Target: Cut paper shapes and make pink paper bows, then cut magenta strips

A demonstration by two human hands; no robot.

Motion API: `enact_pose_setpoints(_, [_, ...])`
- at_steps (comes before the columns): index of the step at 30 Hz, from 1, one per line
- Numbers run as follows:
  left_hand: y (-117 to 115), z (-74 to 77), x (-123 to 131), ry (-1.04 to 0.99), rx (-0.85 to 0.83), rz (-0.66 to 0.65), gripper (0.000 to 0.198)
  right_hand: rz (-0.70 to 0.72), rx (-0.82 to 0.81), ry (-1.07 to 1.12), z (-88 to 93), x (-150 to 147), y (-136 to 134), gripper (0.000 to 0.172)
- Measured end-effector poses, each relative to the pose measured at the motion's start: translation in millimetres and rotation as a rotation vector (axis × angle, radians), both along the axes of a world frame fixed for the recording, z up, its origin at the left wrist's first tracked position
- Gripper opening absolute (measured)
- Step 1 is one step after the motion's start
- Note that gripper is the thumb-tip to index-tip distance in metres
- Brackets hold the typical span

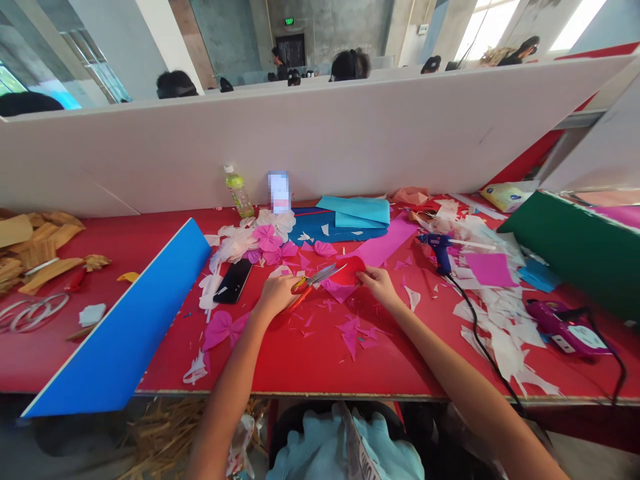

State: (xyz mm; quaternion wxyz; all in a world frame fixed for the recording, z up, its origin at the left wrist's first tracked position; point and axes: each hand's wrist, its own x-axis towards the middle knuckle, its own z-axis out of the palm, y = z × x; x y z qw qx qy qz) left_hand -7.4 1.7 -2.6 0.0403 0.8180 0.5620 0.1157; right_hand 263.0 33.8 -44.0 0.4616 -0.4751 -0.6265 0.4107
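**Orange-handled scissors [315,282] clenched in the left hand [274,297], blades against red paper [350,270] pinched by the right hand [381,287].**
Front edge of the red tabletop [400,373] crossed by both forearms; scattered pink scraps [350,337] in the open room ahead. Blue foam board [115,327] at left, hot glue gun [437,252] at right, white partition [300,147] behind.

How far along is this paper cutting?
Done: pink paper flowers and a bow lie made. In hand: the left hand holds scissors at red paper in the right hand. Still to do: blue sheets look mostly uncut.
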Motion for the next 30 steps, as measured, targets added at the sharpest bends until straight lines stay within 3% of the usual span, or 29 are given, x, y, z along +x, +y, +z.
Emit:
enact_pose_setpoints(17, [-1.0,1.9,-0.9,0.000,0.014,-0.010,0.025,0.014,-0.048,0.061,-0.8,-1.4,1.0,0.029])
enact_pose_setpoints(25, [-0.6,-0.9,-1.9,-0.050,0.045,-0.065,0.037,0.000,-0.036,0.025,-0.7,-0.2,1.6,0.029])
enact_pose_setpoints(30, [-0.7,-0.1,0.8,-0.053,0.045,-0.026,0.035,0.042,-0.052,0.052,-6.8,-1.8,1.1,0.027])
